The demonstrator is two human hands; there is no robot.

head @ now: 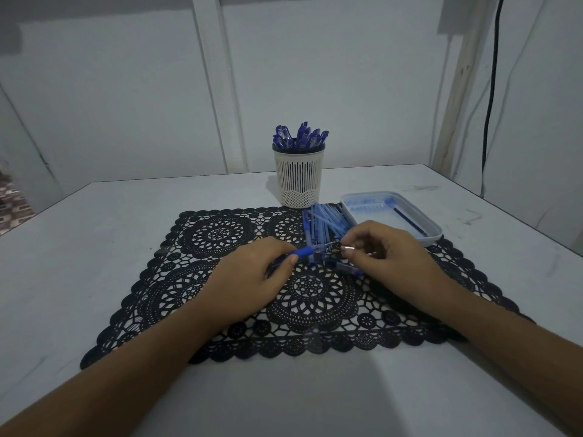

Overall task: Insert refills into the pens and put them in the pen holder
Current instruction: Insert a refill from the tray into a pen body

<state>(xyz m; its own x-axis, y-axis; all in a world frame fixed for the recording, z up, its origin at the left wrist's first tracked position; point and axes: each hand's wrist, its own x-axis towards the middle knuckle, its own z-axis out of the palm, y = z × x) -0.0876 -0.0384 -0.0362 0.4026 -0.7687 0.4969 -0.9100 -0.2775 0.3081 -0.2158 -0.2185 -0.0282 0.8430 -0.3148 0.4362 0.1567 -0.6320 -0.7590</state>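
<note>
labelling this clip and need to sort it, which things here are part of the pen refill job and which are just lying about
Part of the job: blue pen in the left hand; small silver-tipped part pinched by the right hand; loose pen pile; tray with one refill; pen holder, already holding pens.
Just there: black lace mat; black cable; table.

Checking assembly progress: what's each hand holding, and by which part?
Left hand grips a blue pen around its barrel; right hand pinches a small silvery piece.

One pen holder (298, 178), one tray (378, 216), one mat (220, 234), two hands (252, 279) (391, 250), one held pen (303, 252), many loose pens (325, 222)
</note>
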